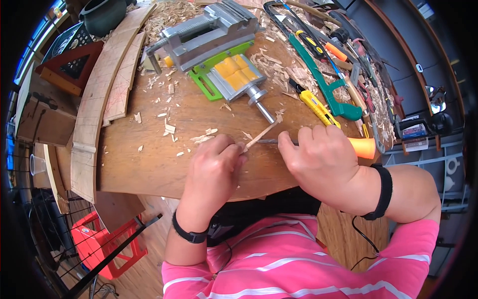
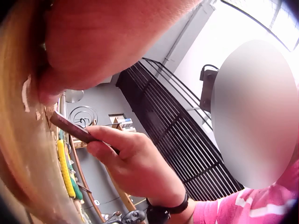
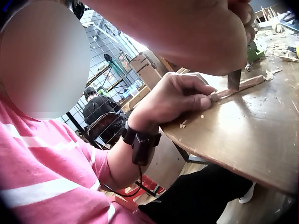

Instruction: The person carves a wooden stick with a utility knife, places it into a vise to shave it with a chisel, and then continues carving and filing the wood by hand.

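My left hand (image 1: pixel 214 167) pinches a thin wooden stick (image 1: pixel 261 135) near one end, low over the wooden table (image 1: pixel 149 174). My right hand (image 1: pixel 321 157) grips a chisel, its orange handle (image 1: pixel 364 147) sticking out past the little-finger side. In the left wrist view the flat steel blade (image 2: pixel 70 126) slants out between thumb and forefinger. The right wrist view has the blade (image 3: pixel 234 80) standing across the stick (image 3: pixel 247 84), right at its surface, just ahead of the left fingertips. Part of the handle is hidden inside the right hand.
A metal vise (image 1: pixel 209 35) on a green base stands at the back. A yellow utility knife (image 1: pixel 318 107) and a green-handled saw (image 1: pixel 323 79) lie to the right, with more tools behind. Wood shavings (image 1: pixel 170 129) are scattered about; long boards (image 1: pixel 94 114) lie along the left.
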{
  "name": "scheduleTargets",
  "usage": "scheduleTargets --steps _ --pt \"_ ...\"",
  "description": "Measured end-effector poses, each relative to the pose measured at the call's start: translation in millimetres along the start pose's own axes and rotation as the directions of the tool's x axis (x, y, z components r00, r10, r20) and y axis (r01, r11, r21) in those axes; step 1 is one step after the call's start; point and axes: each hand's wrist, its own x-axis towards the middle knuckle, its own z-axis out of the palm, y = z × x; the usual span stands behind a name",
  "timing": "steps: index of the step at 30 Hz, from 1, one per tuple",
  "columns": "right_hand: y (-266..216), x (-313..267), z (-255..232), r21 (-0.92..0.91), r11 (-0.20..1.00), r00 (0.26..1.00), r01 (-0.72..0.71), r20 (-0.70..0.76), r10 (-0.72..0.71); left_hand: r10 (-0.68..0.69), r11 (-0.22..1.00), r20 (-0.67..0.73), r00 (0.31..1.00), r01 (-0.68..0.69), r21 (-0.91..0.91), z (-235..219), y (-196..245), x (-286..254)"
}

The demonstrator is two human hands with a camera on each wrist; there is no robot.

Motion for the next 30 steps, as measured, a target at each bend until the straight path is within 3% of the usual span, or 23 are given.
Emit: scheduleTargets --steps 7,17,19,26,30 --pt "2.2 23.6 -13.9 -0.112 0.983 0.984 0.147 0.121 -0.133 0.025 0.999 -0.098 0.995 -0.021 0.035 11.2 0.0 -5.2" --pt "-0.9 37.9 -25.0 -0.279 0.912 0.947 0.3 0.201 -0.25 -0.025 0.997 -0.075 0.997 0.03 0.07 10.1 5.1 -9.2" --pt "-1.5 40.5 -29.1 -0.389 0.842 0.923 0.374 0.242 -0.298 -0.017 0.995 -0.062 0.998 0.023 0.098 9.7 4.3 -9.0" --pt "-15.9 42.7 -31.8 -0.451 0.805 0.918 0.386 0.273 -0.287 -0.008 0.996 -0.084 0.996 0.015 0.083 10.1 3.7 -10.4" --pt "-16.9 57.1 -46.2 -0.468 0.715 0.848 0.52 0.384 -0.365 0.003 0.996 -0.102 0.995 0.006 0.089 13.0 3.1 -11.4"
